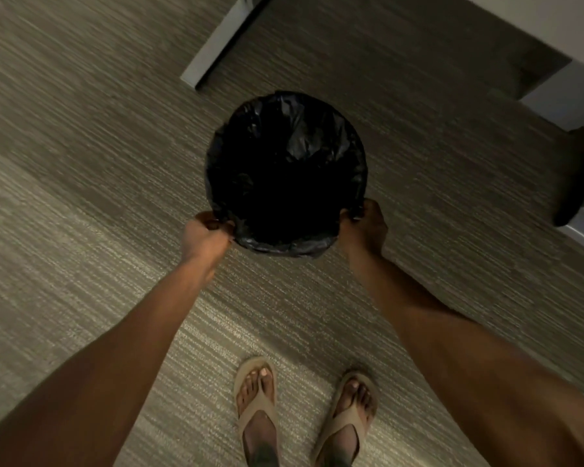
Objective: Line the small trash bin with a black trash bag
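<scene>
A small round trash bin stands on the carpet in front of me, its walls hidden under a black trash bag that fills the inside and folds over the rim all around. My left hand pinches the bag's folded edge at the near left of the rim. At the near right of the rim, my right hand grips the bag's edge. Both arms reach down from the bottom corners of the view. The bin's inside is too dark to see into.
Grey-beige striped carpet covers the floor. A white furniture leg stands behind the bin, another white piece with a dark object at the right. My two feet in sandals stand just below the bin.
</scene>
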A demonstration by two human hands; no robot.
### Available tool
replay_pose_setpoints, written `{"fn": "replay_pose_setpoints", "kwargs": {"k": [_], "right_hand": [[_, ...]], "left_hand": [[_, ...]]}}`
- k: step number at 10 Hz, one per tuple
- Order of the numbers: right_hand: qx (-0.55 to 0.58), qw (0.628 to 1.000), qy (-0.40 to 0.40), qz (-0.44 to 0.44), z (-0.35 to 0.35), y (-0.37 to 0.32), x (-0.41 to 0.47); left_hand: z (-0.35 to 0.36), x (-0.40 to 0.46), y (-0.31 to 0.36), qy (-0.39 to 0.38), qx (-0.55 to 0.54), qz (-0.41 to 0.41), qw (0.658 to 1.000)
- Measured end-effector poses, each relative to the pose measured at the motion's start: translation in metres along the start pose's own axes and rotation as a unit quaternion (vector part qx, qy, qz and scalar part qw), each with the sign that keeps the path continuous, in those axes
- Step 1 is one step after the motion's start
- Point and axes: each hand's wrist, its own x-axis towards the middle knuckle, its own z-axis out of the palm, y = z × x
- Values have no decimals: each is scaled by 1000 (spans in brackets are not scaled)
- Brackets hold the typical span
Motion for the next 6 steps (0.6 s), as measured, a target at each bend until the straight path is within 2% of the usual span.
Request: {"fn": "replay_pose_setpoints", "kwargs": {"k": [1, 3, 5, 6], "right_hand": [[-6, 1000, -8, 5, 32, -28, 22], [-8, 998, -32, 50, 72, -41, 49], [-31, 997, -66, 16, 75, -33, 46], [-76, 995, -71, 4, 62, -39, 41]], "left_hand": [[-8, 38, 14, 2, 16, 26, 1000], [-2, 91, 24, -3, 27, 8, 1000], [-4, 89, 18, 3, 28, -13, 1000], [-3, 78, 26, 16, 66, -7, 998]]}}
